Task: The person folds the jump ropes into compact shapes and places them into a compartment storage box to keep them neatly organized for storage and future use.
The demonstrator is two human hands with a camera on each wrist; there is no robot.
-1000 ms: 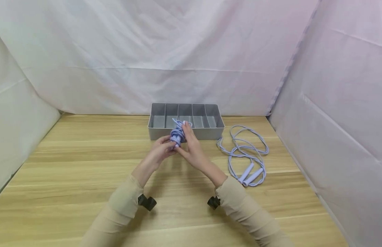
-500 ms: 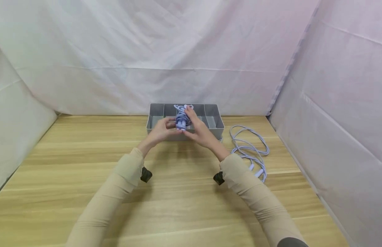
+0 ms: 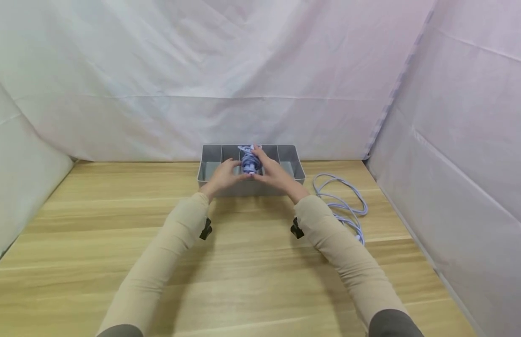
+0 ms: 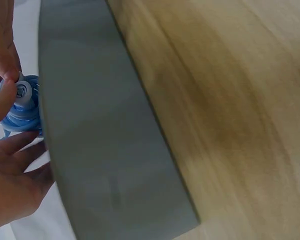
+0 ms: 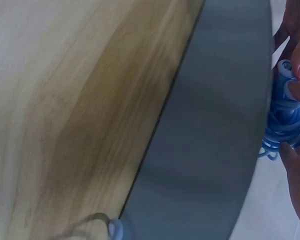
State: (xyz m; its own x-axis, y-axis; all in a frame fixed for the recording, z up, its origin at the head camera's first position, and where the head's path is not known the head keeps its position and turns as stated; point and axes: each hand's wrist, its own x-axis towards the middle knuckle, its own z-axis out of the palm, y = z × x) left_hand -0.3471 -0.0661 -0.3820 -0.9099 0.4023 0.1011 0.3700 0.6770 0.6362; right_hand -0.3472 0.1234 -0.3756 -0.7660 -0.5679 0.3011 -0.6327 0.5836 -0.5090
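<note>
A light-blue jump rope [image 3: 250,164], wound into a bundle around its handles, is over the middle of a grey divided box [image 3: 231,188]. My left hand [image 3: 224,177] grips the bundle from the left, thumb at the handle ends. From the other side my right hand [image 3: 274,174] holds it, with fingers along the coils and the thumb at the near end. The left wrist view shows a round handle end [image 4: 22,91] between the two thumbs. Coils [image 5: 285,122] appear just past the box's front wall in the right wrist view.
A second blue jump rope [image 3: 348,209] lies loose on the wooden table [image 3: 252,281] right of the box, its handles mostly hidden behind my right sleeve [image 3: 340,248]. White cloth [image 3: 180,121] hangs behind the box and along both sides.
Both hands have carried the wound jump rope forward from in front of the box to over its middle, then slightly lower. My right sleeve now covers more of the loose rope.
</note>
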